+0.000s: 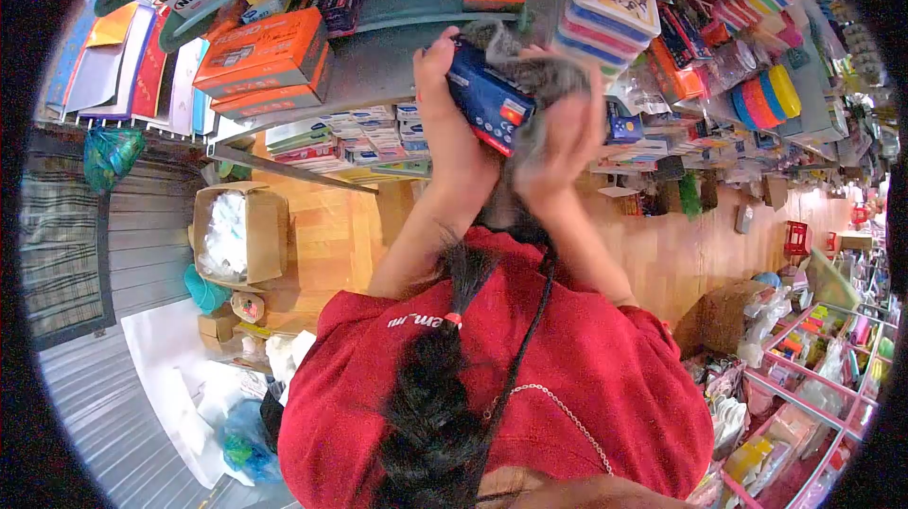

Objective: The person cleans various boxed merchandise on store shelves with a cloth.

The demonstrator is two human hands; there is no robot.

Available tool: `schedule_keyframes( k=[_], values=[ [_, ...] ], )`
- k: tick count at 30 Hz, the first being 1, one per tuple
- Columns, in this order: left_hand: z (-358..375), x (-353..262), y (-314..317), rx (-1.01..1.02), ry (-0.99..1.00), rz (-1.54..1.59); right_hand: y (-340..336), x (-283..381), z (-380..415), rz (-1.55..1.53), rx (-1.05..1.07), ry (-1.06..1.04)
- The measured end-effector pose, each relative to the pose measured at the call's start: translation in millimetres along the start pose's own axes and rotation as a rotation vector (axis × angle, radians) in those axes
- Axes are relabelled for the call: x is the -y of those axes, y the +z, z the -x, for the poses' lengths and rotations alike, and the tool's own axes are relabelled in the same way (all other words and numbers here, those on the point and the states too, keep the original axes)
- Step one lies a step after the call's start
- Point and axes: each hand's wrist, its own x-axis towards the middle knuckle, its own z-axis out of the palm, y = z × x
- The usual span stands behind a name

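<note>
In front of my chest, my left hand [452, 126] grips a dark blue box [487, 91] with a red lower edge and small printed marks. The box is held up at a slant near the shelf's front edge. My right hand [566, 135], smeared by motion, is closed on a grey cloth [544, 72] that lies against the box's right end and top. Part of the box is hidden behind the cloth.
Orange boxes [260, 53] lie on the grey shelf [378, 60] to the left. Stacked plastic containers [607, 12] stand to the right. An open cardboard box [267, 235] sits on the wooden floor [326, 254]. Pink-framed bins [804, 395] are at the lower right.
</note>
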Motion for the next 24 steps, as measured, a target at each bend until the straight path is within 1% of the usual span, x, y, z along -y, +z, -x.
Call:
schedule_keyframes(
  k=[1,2,4,7,8,11,12,14,16,17,18,19,20,21,23,24],
  values=[
    [2,0,1,0.000,0.097,-0.097,13,13,2,0.116,-0.041,-0.196],
    [7,1,2,0.000,0.195,-0.192,18,11,4,0.032,-0.135,-0.169],
    [0,6,-4,-0.006,0.176,-0.227,7,15,-4,0.144,-0.024,-0.143],
    [2,0,4,0.134,0.153,-0.240,-8,29,-25,0.218,0.101,-0.038],
    [-4,1,-2,0.179,0.199,-0.308,-11,34,-32,0.199,0.129,0.044],
    [-3,-4,4,0.206,0.043,-0.255,-7,41,-48,0.198,0.154,0.074],
    [-7,-5,0,0.245,0.016,-0.313,-8,44,-51,0.188,0.170,0.190],
    [1,-3,0,0.190,0.034,-0.310,-14,35,-52,0.172,0.210,0.390],
    [0,2,4,0.139,0.093,-0.251,-13,32,-47,0.077,0.320,0.305],
    [-5,2,0,0.160,0.052,-0.189,-11,31,-43,0.029,0.378,0.260],
    [-9,0,-7,0.180,0.008,-0.128,-12,27,-35,0.116,0.455,0.118],
    [-14,-1,-10,0.202,-0.036,-0.065,-14,30,-25,0.150,0.478,0.112],
    [-17,0,-11,0.152,-0.063,-0.021,-15,32,-23,0.199,0.501,0.077],
    [-16,0,-12,0.183,-0.057,-0.087,-16,32,-21,0.247,0.523,0.044],
    [-12,2,-13,0.245,-0.047,-0.222,-13,26,-28,0.204,0.506,0.100],
    [-7,4,-8,0.218,-0.022,-0.284,-11,23,-32,0.185,0.495,0.129]
  ],
)
